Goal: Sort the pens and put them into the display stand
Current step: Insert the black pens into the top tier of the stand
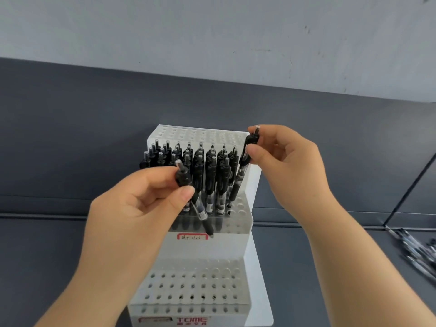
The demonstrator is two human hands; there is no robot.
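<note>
Left hand [144, 204] pinches black pen [193, 199], tip at stand [250, 251] label; right hand [280, 159], two o'clock, pinches second pen [240, 175] over holes.

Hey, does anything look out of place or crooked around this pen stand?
The black click pen in the left grip slants, its tip by the red-bordered label on the white perforated display stand, outside any hole. Loose black pens lie scattered at the right edge of the dark table.

Pens [238, 182] in left hand [139, 204], right hand [283, 166]
</note>
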